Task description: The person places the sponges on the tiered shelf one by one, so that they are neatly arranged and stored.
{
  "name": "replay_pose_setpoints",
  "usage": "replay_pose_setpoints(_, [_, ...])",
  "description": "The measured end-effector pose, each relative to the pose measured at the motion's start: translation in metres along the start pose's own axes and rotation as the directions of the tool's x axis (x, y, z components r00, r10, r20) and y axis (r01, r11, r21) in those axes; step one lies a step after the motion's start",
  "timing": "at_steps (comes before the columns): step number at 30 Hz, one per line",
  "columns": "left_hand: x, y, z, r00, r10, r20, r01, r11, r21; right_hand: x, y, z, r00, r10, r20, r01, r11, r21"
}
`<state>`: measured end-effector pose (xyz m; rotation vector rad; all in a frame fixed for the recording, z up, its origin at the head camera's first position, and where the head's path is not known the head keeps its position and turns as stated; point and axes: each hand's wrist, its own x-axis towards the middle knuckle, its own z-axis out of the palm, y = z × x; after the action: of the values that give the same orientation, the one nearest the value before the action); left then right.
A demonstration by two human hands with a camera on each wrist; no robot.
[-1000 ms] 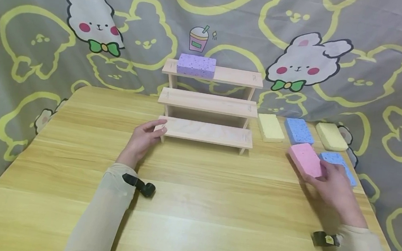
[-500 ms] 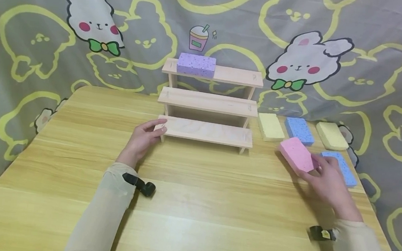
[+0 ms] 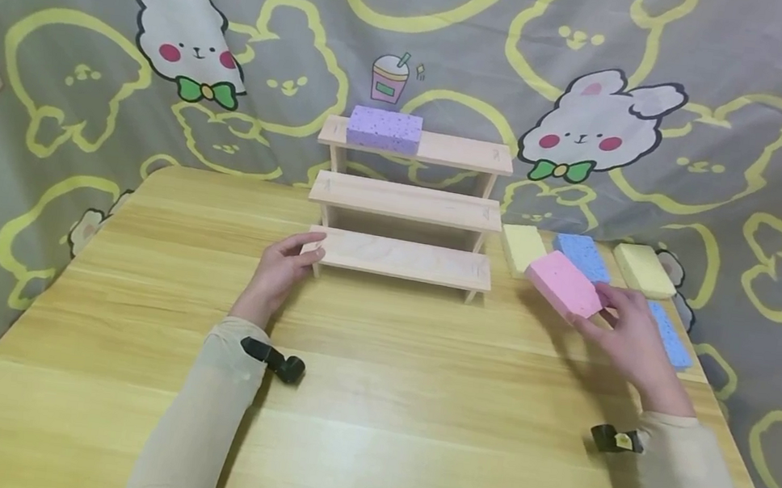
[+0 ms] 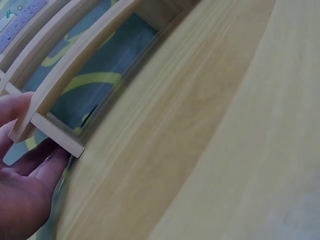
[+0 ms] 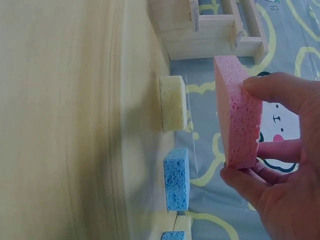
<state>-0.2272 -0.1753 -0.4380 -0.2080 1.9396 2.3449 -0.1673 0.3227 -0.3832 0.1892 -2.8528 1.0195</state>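
My right hand (image 3: 632, 339) pinches a pink sponge (image 3: 562, 285) by its near end, lifted above the table and tilted. In the right wrist view the thumb presses one edge of the sponge while fingertips (image 5: 240, 181) support the opposite one. A three-tier wooden shelf (image 3: 407, 201) stands at the back of the table. My left hand (image 3: 279, 271) grips the left end of its lowest board; the left wrist view shows a finger over the board (image 4: 37, 107) and others beside the leg. On the top tier, toward the left, lies a purple sponge (image 3: 385, 129).
Right of the shelf, yellow (image 3: 522, 248) and blue sponges (image 3: 583, 255) lie on the table, with another yellow sponge (image 3: 644, 271) farther right. A second blue sponge (image 3: 671, 335) is partly hidden behind my right hand. A patterned curtain (image 3: 267, 58) hangs behind the table (image 3: 369, 420).
My right hand has carried the pink sponge leftward and up, away from the blue sponge at the right and toward the shelf. The left hand has kept its place on the lowest board.
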Motion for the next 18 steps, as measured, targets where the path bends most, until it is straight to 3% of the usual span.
replay_pose_setpoints(5, [0.000,-0.001,0.001,1.000,0.005,0.007,-0.005,1.000,-0.011,0.001,0.002,0.000,1.000,0.016,0.008,-0.017,0.999,0.031])
replay_pose_setpoints(12, [0.001,-0.001,0.000,1.000,0.004,0.001,-0.004,1.000,-0.011,0.009,-0.003,-0.003,0.998,-0.044,-0.043,0.049,0.990,0.129])
replay_pose_setpoints(18, [0.001,-0.001,0.000,1.000,-0.001,-0.009,0.001,1.000,-0.016,0.017,-0.011,-0.008,0.997,-0.048,-0.062,0.057,0.987,0.153])
